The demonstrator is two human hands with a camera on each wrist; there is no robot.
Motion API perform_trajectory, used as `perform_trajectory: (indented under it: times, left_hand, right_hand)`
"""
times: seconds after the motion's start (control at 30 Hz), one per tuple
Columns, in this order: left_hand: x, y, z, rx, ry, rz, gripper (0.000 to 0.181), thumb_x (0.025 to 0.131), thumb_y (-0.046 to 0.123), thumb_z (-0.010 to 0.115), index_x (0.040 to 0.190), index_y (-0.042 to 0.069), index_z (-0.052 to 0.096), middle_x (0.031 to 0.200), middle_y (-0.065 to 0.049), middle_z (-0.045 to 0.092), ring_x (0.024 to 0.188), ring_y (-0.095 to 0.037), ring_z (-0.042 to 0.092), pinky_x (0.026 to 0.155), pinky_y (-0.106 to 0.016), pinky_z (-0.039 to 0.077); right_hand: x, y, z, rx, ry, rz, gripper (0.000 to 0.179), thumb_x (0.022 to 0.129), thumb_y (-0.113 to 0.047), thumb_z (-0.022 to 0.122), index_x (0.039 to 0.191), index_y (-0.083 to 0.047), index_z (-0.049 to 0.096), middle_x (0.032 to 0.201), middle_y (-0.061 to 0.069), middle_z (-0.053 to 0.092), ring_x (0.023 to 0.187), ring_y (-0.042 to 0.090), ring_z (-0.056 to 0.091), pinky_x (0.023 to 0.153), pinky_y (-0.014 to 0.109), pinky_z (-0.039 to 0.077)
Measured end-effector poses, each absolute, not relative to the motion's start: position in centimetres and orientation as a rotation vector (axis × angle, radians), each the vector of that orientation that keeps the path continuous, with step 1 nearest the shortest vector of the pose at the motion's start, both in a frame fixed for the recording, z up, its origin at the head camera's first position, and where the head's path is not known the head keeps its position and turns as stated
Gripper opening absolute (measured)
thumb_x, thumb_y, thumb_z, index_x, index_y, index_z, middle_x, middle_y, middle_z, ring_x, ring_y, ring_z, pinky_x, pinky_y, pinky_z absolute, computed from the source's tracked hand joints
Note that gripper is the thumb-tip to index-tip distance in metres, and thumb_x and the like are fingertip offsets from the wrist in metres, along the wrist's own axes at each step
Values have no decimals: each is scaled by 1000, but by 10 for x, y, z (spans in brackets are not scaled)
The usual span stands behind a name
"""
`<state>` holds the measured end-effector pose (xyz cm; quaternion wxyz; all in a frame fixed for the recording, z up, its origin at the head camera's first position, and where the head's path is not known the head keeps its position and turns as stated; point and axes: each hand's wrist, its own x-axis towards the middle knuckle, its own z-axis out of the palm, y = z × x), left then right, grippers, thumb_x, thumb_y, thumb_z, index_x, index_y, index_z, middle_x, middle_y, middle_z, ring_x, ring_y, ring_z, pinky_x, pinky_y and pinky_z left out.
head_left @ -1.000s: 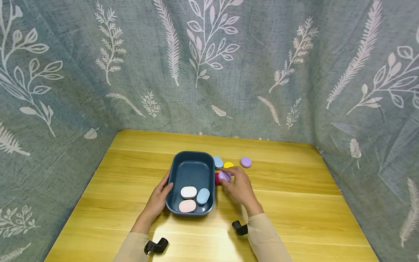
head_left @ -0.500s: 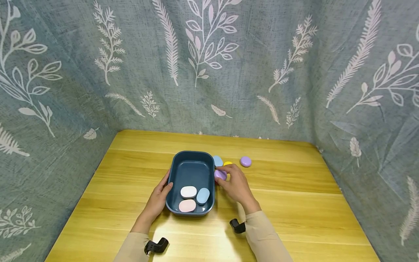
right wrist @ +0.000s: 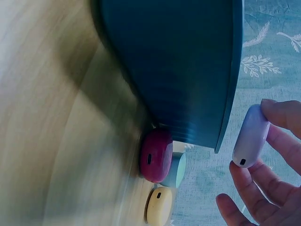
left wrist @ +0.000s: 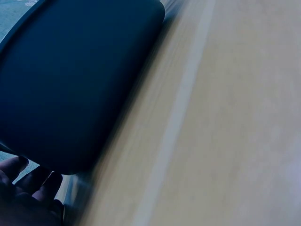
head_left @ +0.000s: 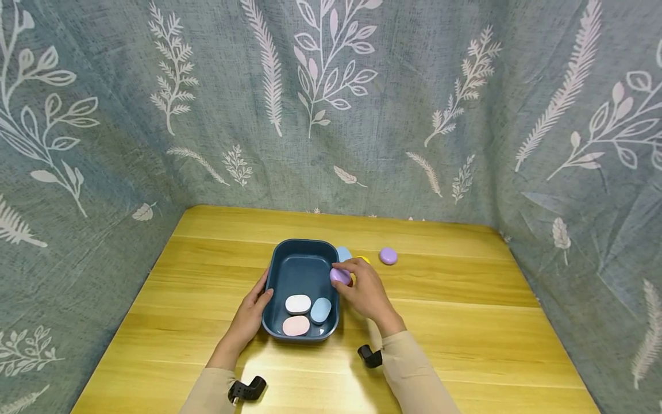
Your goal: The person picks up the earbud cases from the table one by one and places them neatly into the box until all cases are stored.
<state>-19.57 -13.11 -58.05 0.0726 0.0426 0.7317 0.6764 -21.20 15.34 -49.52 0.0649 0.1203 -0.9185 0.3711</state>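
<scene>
My left hand (head_left: 248, 316) grips the left side of a dark blue rectangular tub (head_left: 305, 273), thumb on its rim. In the left wrist view the fingers (left wrist: 47, 188) lie against the tub's outer wall (left wrist: 75, 80). My right hand (head_left: 364, 290) pinches a purple earbud charging case (head_left: 339, 276) at the tub's right rim. The right wrist view shows this purple case (right wrist: 252, 136) between thumb and fingers, above rim height, its small port visible. Inside the tub's near end lie a white case (head_left: 297, 304), a pink case (head_left: 296, 326) and a light blue case (head_left: 320, 310).
Right of the tub stand another light blue case (head_left: 343, 255), a yellow case (right wrist: 160, 206) and a magenta case (right wrist: 156, 154); the magenta one is hidden in the head view. A second purple case (head_left: 388, 256) lies farther right. Patterned cloth (head_left: 331, 115) surrounds the wooden table (head_left: 465, 299).
My right hand has moved left with the purple earbud charging case, from beside the tub to its right rim. The left hand and the tub have stayed in place.
</scene>
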Motion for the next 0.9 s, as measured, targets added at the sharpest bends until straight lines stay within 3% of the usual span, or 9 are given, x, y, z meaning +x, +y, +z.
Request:
perform_trajectory:
  times: [0.9]
  left_hand:
    - [-196,-131,-582,117,2197,2024,57,113,29,44,166,35,23,174,1,18,161,-27,15,127,-48,22]
  right_hand:
    - [-220,137,-501,455,-2817,1111,37,93,-20,80,129,-14,74,130,8,65,119,29,62,102,47,53]
